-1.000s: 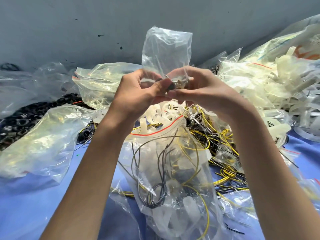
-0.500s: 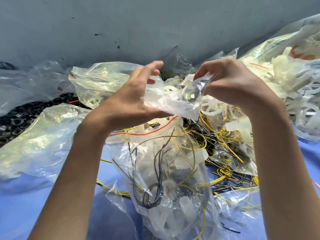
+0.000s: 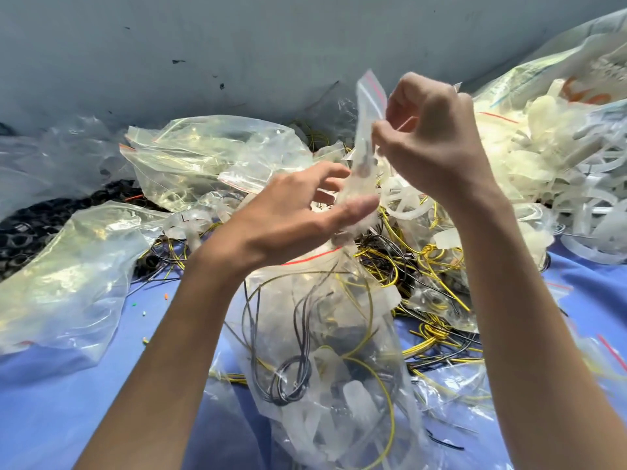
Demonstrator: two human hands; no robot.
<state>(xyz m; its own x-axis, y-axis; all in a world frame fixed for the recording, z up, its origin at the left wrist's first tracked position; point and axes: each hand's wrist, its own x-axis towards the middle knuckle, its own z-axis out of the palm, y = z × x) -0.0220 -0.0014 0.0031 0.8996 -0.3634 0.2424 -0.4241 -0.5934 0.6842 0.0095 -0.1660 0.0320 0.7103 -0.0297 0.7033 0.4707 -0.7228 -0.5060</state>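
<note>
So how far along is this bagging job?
Done: the large zip bag holds wires and white parts. In hand: the right hand pinches a small zip bag, the left hand touches its lower end. Left: loose yellow-and-black wires heaped on the blue cloth.

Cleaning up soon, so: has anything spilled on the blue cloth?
Tiny coloured bits lie scattered on the blue cloth at the left, and loose yellow and black wires sprawl unbagged at the right.
</note>
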